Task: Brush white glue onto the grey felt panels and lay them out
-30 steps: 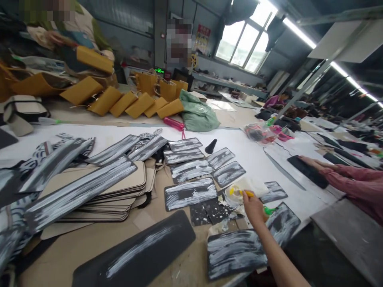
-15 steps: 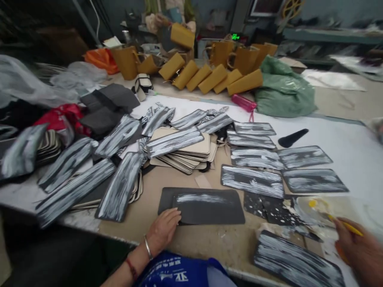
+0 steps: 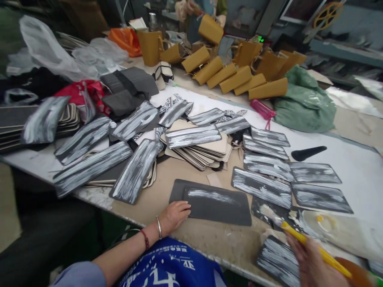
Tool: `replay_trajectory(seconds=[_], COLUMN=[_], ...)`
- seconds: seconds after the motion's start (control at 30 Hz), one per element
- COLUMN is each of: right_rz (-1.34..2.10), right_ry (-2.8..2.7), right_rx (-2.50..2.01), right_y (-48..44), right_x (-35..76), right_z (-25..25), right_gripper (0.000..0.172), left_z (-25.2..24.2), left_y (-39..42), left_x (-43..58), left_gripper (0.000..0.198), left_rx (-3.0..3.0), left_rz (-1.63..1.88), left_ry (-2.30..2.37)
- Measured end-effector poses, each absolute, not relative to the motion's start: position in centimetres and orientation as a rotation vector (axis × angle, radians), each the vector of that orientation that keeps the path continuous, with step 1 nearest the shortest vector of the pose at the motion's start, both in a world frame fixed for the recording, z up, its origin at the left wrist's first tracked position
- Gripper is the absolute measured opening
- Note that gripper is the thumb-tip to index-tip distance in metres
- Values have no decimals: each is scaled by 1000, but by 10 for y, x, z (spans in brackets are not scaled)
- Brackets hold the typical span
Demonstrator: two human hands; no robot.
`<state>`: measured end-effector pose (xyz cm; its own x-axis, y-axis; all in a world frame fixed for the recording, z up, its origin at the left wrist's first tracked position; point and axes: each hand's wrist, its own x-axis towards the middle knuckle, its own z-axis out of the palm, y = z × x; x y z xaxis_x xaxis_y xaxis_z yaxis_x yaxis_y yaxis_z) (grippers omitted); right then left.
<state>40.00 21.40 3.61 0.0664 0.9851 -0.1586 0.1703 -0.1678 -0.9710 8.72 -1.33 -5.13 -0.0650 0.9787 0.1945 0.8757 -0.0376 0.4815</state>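
Note:
My left hand (image 3: 175, 216) lies flat with its fingertips on the left end of a dark grey panel (image 3: 217, 203), which bears one white streak and overlaps another dark panel. In my right hand (image 3: 311, 259), at the lower right, is a yellow-handled brush (image 3: 314, 247); its white-coated bristles are above a spattered black piece. Just beneath the brush and partly behind my right hand lies a white-streaked panel (image 3: 277, 259). Several more streaked panels (image 3: 261, 187) rest right of the centre. Beyond the brush sits a pale, glue-smeared sheet (image 3: 338, 227).
A stack of cream-edged panels (image 3: 197, 153) stands mid-table, with streaked panels (image 3: 92, 167) to its left. Mustard bags (image 3: 236, 79) line the back beside a green plastic bag (image 3: 305, 99). A black strap-like piece (image 3: 308, 153) lies at the right. A person (image 3: 203, 12) holds a bag behind the table.
My right hand has moved left with the brush, from the pale sheet to above the spattered black piece. My left hand stays on the panel. The whole view has shifted and tilted.

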Motion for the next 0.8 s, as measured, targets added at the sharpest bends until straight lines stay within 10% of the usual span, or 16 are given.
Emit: replay_trajectory(seconds=[0.37,0.8], right_rz=[1843,1611], right_ry=[-1124,-1160], right_rx=[-1410,-1489], right_y=[121,154], right_x=[207,253], right_z=[1,-7], right_gripper=[48,41], left_z=[-60,-56], left_y=[-15,-15], left_x=[83,80], left_gripper=[21,25], left_rx=[1970,1989], left_rz=[780,807], left_ry=[1961,1947])
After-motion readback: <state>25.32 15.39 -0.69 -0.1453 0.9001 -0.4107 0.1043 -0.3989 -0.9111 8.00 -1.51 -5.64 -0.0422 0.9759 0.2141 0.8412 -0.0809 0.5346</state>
